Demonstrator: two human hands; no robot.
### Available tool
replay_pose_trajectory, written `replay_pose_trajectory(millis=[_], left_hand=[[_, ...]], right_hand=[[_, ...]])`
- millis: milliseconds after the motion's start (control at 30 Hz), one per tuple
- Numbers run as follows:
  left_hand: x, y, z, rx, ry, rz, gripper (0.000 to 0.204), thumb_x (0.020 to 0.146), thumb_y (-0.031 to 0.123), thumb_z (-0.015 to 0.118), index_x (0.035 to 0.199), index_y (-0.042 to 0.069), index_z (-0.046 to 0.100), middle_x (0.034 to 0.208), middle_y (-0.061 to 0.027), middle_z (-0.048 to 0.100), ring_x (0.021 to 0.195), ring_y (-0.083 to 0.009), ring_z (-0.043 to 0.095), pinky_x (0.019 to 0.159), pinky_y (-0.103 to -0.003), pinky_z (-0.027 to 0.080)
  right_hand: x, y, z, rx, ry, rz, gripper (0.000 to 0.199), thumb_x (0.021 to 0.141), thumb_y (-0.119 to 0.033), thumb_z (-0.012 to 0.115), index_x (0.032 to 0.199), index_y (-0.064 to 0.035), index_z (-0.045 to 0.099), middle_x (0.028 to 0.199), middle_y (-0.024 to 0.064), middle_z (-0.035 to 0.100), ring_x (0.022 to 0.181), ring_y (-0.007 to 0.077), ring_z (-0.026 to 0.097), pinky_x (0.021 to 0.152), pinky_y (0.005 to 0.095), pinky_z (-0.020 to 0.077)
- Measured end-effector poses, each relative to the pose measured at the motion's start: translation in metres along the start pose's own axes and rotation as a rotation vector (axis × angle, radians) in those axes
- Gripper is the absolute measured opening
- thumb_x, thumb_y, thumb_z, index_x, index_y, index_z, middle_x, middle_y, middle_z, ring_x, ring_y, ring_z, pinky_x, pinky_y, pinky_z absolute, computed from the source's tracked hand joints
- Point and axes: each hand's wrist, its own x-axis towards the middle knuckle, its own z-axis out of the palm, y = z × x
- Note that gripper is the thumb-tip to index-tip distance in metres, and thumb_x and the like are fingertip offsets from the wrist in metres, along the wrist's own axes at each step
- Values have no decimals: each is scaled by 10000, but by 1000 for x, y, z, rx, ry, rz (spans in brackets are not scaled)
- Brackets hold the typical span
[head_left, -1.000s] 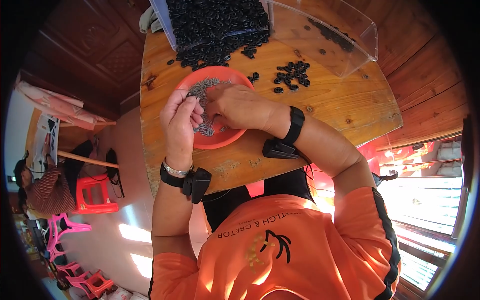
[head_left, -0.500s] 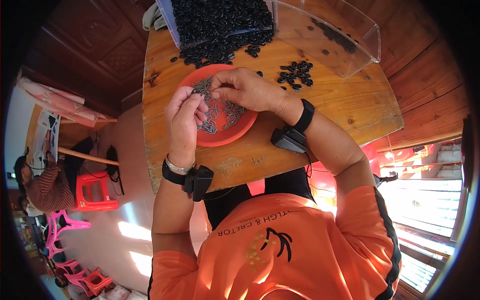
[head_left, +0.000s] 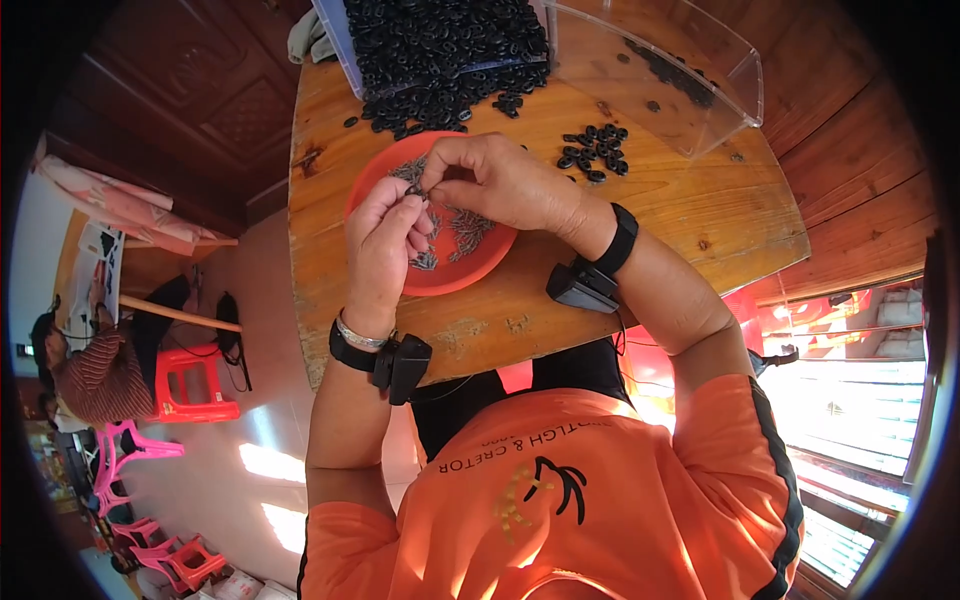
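Over a red plastic basin [head_left: 445, 283], both of my hands work close together. My left hand [head_left: 378, 235] pinches a small black oval piece [head_left: 415, 191] between thumb and fingers. Against that piece, the thumb and index finger of my right hand [head_left: 505, 182] are pressed together; whatever they hold is too small and hidden to make out. Many thin grey metal pieces like screws or pins [head_left: 470, 234] lie in the basin, partly covered by my hands.
Behind the basin, black oval pieces [head_left: 450, 50] spill from a tipped plastic bin [head_left: 345, 55]. A small group of black pieces [head_left: 597, 150] lies to the right, near a clear plastic box [head_left: 745, 90]. At far left, a person [head_left: 100, 375] sits by a red stool [head_left: 190, 385].
My left hand has shifted slightly right and down with the black piece, and my right fingers have come against it. The whole view has drifted slightly.
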Motion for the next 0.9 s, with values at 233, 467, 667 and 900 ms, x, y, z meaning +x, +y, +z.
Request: replay_pose_trajectory(millis=[233,467,667,900], left_hand=[[-1,-1,1,151,42,27,131,880,136,495,836,24,546,645,-13,548,555,-61,495,484,-215,379],[-1,-2,4,569,67,273,104,864,104,499,853,2,516,577,-143,503,539,-257,537,514,-366,390],[-2,1,6,618,33,261,93,855,90,500,836,-1,504,584,-164,495,544,-301,527,522,-384,391],[-3,1,6,551,28,240,82,857,78,498,833,0,508,569,-151,482,516,-280,510,501,-366,385]], right_hand=[[2,6,-2,94,73,-16,109,811,27,619,912,-9,605,865,31,646,806,101,605,756,246,501],[1,3,-6,32,24,-4,130,788,15,649,913,-9,625,852,24,660,802,87,604,750,239,498],[0,1,-6,-26,20,-40,136,769,17,653,898,-17,623,827,35,664,777,106,621,727,244,500],[-1,-3,-7,-137,8,-73,149,749,18,652,885,-32,622,813,60,666,757,151,646,694,268,508]])
